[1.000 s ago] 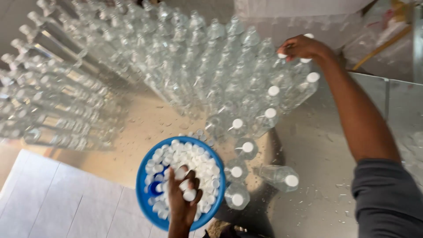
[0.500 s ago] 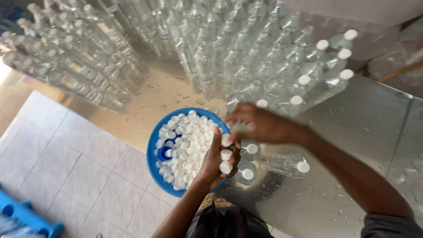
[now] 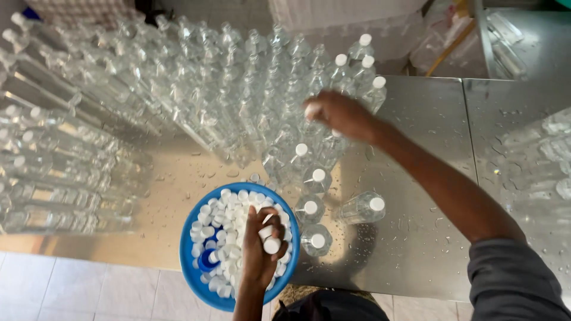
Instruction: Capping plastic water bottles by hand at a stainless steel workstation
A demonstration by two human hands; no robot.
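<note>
A white cap (image 3: pixel 272 245) is pinched between the fingers of the left hand (image 3: pixel 259 252), whose grip is closed on it low in the frame, just left of centre. This hand is held over a round blue bowl (image 3: pixel 189 267) that is heaped with loose white caps (image 3: pixel 229 208); one blue cap (image 3: pixel 207 260) is seen among them at the bowl's left side. The bowl is set at the near edge of a wet steel table (image 3: pixel 416 238), partly overhanging a tiled floor (image 3: pixel 89 291).

The right hand (image 3: pixel 334 114) is stretched out to the upper middle of the frame, above the tops of standing clear plastic bottles (image 3: pixel 238 89). Something white (image 3: pixel 311 110) is seen at its fingertips, but the hand is blurred and how far its grip is closed cannot be told.

Just right of the bowl a short column of capped bottles (image 3: pixel 310 208) is lined up, rising toward the right hand. One capped bottle (image 3: pixel 361 207) is laid on its side, just beside that column. More capped bottles (image 3: pixel 364 65) are grouped at the upper right of the crowd, beyond the right hand. The rest of the crowd, filling the upper left and centre, is left uncapped. A dark grey sleeve (image 3: pixel 514 279) is seen at the lower right corner.
</note>
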